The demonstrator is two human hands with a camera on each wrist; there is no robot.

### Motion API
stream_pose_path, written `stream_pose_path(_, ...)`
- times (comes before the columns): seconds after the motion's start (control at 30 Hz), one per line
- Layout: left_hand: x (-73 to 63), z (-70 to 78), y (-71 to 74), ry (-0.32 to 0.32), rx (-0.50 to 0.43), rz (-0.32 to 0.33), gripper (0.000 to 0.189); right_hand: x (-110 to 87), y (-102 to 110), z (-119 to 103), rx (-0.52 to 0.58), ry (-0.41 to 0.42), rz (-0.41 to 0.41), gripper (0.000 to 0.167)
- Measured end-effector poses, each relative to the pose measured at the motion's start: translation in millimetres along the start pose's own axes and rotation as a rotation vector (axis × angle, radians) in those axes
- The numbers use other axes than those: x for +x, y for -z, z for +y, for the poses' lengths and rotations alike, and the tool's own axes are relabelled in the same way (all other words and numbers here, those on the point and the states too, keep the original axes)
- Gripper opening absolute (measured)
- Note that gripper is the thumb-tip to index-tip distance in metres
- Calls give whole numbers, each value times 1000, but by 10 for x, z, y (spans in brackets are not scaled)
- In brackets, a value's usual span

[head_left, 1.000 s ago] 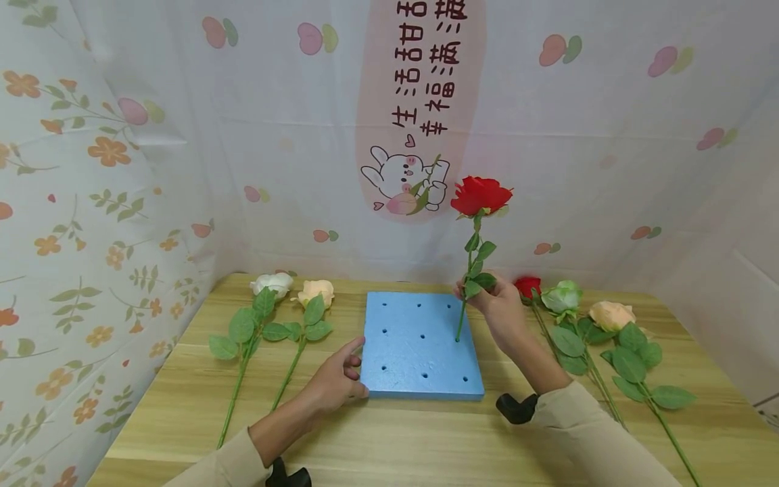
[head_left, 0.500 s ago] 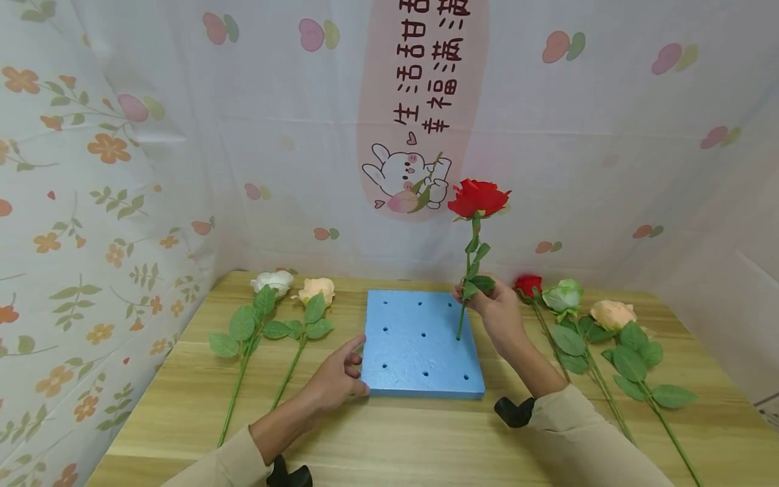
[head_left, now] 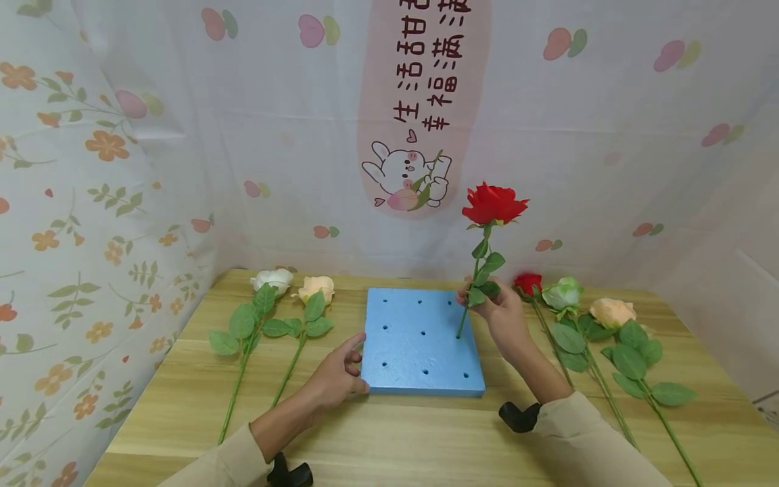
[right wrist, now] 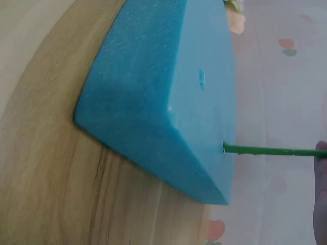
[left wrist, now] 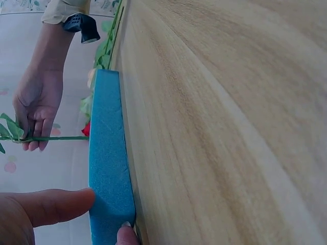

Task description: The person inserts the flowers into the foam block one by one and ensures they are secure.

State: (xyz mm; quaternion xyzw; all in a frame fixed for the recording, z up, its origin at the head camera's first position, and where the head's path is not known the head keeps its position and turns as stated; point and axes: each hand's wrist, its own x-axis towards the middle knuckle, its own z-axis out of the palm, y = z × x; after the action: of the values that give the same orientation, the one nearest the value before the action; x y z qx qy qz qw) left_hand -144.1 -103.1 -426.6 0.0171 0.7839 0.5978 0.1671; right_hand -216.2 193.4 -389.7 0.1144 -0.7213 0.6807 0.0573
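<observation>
My right hand (head_left: 499,314) pinches the leafy stem of a red rose (head_left: 494,204), which stands nearly upright with its bloom leaning right. The stem's lower end sits in a hole at the right side of a blue foam board (head_left: 404,352); in the right wrist view the green stem (right wrist: 276,151) enters the board's top face. My left hand (head_left: 331,385) holds the board by its front left corner. From the left wrist view, its thumb (left wrist: 66,204) lies against the board's upper edge and another fingertip (left wrist: 126,236) shows at the lower edge.
A white rose (head_left: 272,281) and a peach rose (head_left: 316,289) lie on the wooden table (head_left: 414,446) at left. Right of the board lie another red rose (head_left: 528,284), a green-white rose (head_left: 562,295) and a second peach rose (head_left: 612,313). A printed cloth (head_left: 292,155) hangs behind.
The red rose's bloom has tilted to the right, and the right hand has shifted slightly right with the stem. The stem's foot stays at the same hole; the left hand has not moved.
</observation>
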Motion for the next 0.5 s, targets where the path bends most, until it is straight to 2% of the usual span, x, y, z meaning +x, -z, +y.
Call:
stream_pose_path(0.3, -7, -10, 12, 5, 8, 6, 92, -1, -1, 25, -62, 52, -27, 33)
stream_pose_path(0.5, 2, -12, 11, -1, 9, 2, 93, 36, -6, 24, -91, 25, -5, 30)
